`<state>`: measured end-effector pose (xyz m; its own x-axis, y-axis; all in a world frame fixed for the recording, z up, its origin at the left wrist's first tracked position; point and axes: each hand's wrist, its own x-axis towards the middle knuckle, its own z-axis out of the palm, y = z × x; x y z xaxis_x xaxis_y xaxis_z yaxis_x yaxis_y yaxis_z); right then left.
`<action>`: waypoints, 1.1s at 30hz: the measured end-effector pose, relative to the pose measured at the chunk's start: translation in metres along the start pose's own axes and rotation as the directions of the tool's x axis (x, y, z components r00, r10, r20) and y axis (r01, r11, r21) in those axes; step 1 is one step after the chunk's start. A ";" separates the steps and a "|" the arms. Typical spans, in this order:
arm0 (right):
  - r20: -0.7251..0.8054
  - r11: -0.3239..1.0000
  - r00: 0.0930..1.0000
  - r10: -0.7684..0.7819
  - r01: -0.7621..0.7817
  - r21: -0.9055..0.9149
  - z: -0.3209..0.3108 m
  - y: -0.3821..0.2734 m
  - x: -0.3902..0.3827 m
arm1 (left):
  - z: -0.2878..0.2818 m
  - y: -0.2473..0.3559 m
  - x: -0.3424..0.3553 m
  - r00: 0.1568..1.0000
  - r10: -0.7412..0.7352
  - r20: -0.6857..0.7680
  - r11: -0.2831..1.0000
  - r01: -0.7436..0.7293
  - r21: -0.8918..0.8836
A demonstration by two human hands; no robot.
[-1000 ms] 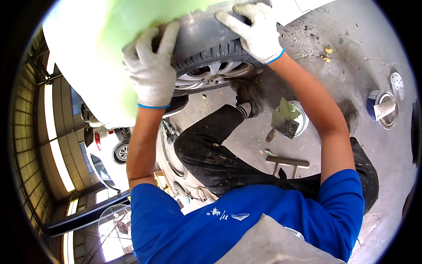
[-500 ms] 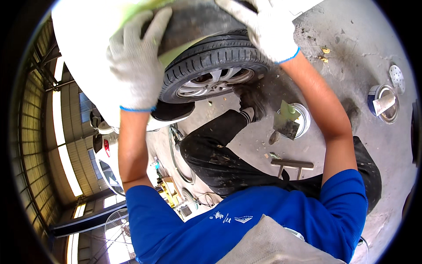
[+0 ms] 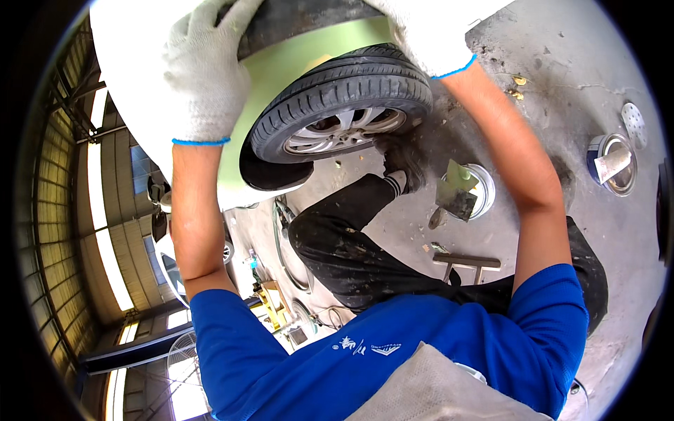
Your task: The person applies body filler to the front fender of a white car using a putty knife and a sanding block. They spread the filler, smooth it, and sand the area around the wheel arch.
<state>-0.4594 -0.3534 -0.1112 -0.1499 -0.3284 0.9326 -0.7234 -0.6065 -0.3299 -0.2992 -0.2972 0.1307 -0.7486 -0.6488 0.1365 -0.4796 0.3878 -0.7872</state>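
Observation:
My left hand [image 3: 205,74] and my right hand [image 3: 428,31], both in white knit gloves with blue cuffs, grip a dark grey sheet or flexible blade [image 3: 305,17] against a car body panel at the top of the view. The panel's light green patch [image 3: 232,165] curves over the black tyre [image 3: 333,91] and its silver alloy rim [image 3: 309,140]. The top of the sheet and some fingertips run out of the picture or into glare.
My bent leg [image 3: 337,224] lies below the wheel. Right are a white bucket with spreaders across it [image 3: 481,193], a metal can [image 3: 618,172] and a perforated disc [image 3: 634,123]. A low metal stand [image 3: 467,261], hoses [image 3: 281,231], a fan [image 3: 182,358] and another white car [image 3: 168,266] are nearby.
Both gloved hands and the dark sheet have moved upward along the panel, uncovering more of the green band above the tyre. My left arm has also shifted a little left.

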 end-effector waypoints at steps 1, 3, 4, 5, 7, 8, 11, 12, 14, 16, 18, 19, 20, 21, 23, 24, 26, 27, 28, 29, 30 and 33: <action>-0.004 1.000 1.000 0.002 -0.002 0.001 0.001 0.002 0.003 | 0.000 -0.004 0.003 1.000 0.001 -0.026 1.000 -0.001 0.002; -0.009 1.000 1.000 0.003 -0.003 0.004 0.004 0.004 0.007 | 0.004 -0.011 0.008 1.000 0.008 -0.023 1.000 -0.007 0.012; -0.011 1.000 1.000 0.002 -0.002 0.006 0.007 0.004 0.008 | 0.005 -0.013 0.008 1.000 0.002 -0.011 1.000 -0.002 0.016; -0.013 1.000 1.000 0.001 -0.001 0.008 0.007 0.004 0.009 | 0.006 -0.013 0.005 1.000 -0.005 -0.002 1.000 0.005 0.017; -0.004 1.000 1.000 -0.002 0.002 0.007 0.008 0.004 0.007 | 0.009 -0.012 -0.001 0.999 -0.018 0.028 1.000 0.018 0.014; -0.004 1.000 1.000 -0.004 0.004 0.003 0.009 0.005 0.008 | 0.011 -0.012 -0.001 0.999 -0.028 0.038 1.000 0.027 0.010; 0.022 1.000 1.000 -0.011 0.010 0.013 0.011 0.000 -0.004 | 0.015 -0.013 -0.009 0.995 -0.052 0.084 0.999 0.053 0.001; 0.023 1.000 1.000 -0.015 0.015 0.014 0.009 0.000 -0.004 | 0.015 -0.014 -0.009 0.996 -0.043 0.080 0.999 0.043 -0.002; 0.006 1.000 1.000 -0.016 0.016 0.015 0.007 0.003 0.001 | 0.013 -0.014 -0.007 0.998 -0.020 0.061 1.000 0.020 -0.010; -0.004 1.000 1.000 -0.011 0.011 0.024 0.008 0.006 0.003 | 0.016 -0.015 -0.006 0.999 -0.021 0.037 1.000 0.021 -0.006; -0.012 0.999 1.000 -0.008 0.009 0.037 0.013 0.007 0.003 | 0.021 -0.014 -0.008 0.999 -0.040 0.011 0.999 0.040 -0.010; -0.015 0.999 1.000 -0.007 0.008 0.041 0.015 0.006 0.001 | 0.023 -0.012 -0.010 0.999 -0.052 -0.002 0.999 0.052 -0.015; -0.015 0.999 1.000 -0.010 0.010 0.046 0.019 0.005 -0.001 | 0.026 -0.009 -0.014 0.998 -0.068 -0.013 0.997 0.068 -0.024; -0.015 0.998 1.000 -0.011 0.012 0.054 0.022 0.001 -0.005 | 0.029 -0.005 -0.018 0.996 -0.085 -0.017 0.996 0.085 -0.030; -0.019 0.997 1.000 -0.012 0.014 0.072 0.027 -0.005 -0.013 | 0.035 0.004 -0.028 0.993 -0.120 -0.018 0.992 0.119 -0.034; -0.018 0.997 1.000 -0.018 0.020 0.081 0.030 -0.009 -0.018 | 0.040 0.008 -0.035 0.992 -0.125 -0.011 0.991 0.125 -0.036; -0.016 0.995 1.000 -0.026 0.027 0.094 0.035 -0.015 -0.028 | 0.050 0.015 -0.050 0.991 -0.135 0.003 0.990 0.135 -0.039; -0.019 0.994 0.999 -0.033 0.034 0.101 0.037 -0.017 -0.032 | 0.059 0.018 -0.059 0.988 -0.153 -0.023 0.981 0.149 -0.121; -0.019 0.993 0.999 -0.038 0.040 0.107 0.038 -0.020 -0.038 | 0.064 0.023 -0.066 0.985 -0.174 -0.013 0.978 0.171 -0.123; -0.018 0.993 0.999 -0.045 0.047 0.112 0.038 -0.022 -0.044 | 0.067 0.031 -0.074 0.981 -0.195 -0.003 0.973 0.194 -0.125; -0.025 0.992 0.999 -0.049 0.051 0.116 0.040 -0.025 -0.050 | 0.071 0.036 -0.080 0.977 -0.215 0.005 0.969 0.214 -0.123; -0.041 0.994 0.997 -0.064 0.067 0.092 0.043 -0.025 -0.069 | 0.100 0.044 -0.097 0.981 -0.164 -0.104 0.979 0.149 -0.141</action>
<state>-0.4020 -0.3469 -0.1739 -0.1309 -0.2592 0.9569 -0.6671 -0.6910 -0.2785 -0.2022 -0.2828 0.0226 -0.7031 -0.6321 0.3258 -0.6456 0.3754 -0.6650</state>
